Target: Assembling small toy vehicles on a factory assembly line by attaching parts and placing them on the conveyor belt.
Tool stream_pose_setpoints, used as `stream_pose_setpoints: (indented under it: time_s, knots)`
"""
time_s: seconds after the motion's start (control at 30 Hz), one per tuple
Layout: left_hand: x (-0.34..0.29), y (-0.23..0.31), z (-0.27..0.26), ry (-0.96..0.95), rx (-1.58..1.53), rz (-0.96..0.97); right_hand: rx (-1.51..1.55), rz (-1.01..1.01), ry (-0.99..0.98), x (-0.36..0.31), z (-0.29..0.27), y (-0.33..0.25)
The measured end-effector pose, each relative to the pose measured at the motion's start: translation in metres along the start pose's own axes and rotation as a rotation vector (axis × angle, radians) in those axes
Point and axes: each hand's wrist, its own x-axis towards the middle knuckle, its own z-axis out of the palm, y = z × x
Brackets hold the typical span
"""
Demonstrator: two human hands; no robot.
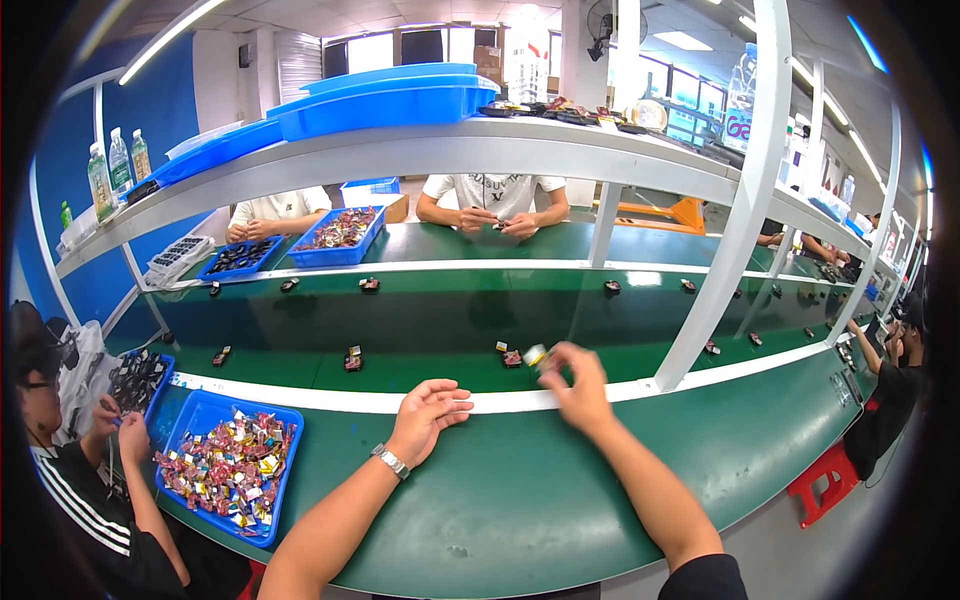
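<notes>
My right hand (580, 388) reaches over the green conveyor belt (440, 345), fingers pinched on a small electronic assembly (537, 356) with a white and yellow piece and a reddish part. Motion smears it. Just left of it on the belt lies a similar black-and-red assembly (512, 358) with a white tab. My left hand (428, 422), a metal watch on its wrist, hovers above the near worktop (470, 500) by the white rail (330, 398). Its fingers are loosely bent and apart, with nothing in them.
A blue tray (293, 455) full of red and yellow electronic parts stands left of me, beside a co-worker (85, 470) handling small pieces. More assemblies lie spaced along the belt. A white post (725, 240) rises at right, supporting the shelf (420, 150). Other people sit opposite.
</notes>
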Motion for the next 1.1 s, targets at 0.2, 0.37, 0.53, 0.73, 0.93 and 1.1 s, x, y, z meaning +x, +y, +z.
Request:
stream_pose_setpoints:
  time_s: [0.2,0.37,0.53,0.73,0.93,1.1]
  knots:
    - [0.004,0.0,0.006,0.061,-0.023,0.065,0.131,-0.106,-0.539,-0.048,0.028,-0.074]
    - [0.003,-0.002,0.003,0.075,0.021,0.048,0.205,-0.141,-0.675,-0.032,0.013,-0.066]
    - [0.007,-0.004,0.006,0.041,0.061,0.035,-0.21,0.33,-0.063,0.011,0.036,0.006]
    - [0.006,-0.003,0.005,0.051,0.112,0.027,-0.361,0.468,-0.059,0.027,0.06,0.017]
    - [0.004,-0.002,0.007,0.082,0.129,0.007,-0.116,0.377,-0.047,0.02,0.056,0.013]
    - [0.008,0.003,0.0,-0.02,0.122,-0.1,0.346,-0.001,-0.396,0.003,0.034,-0.048]
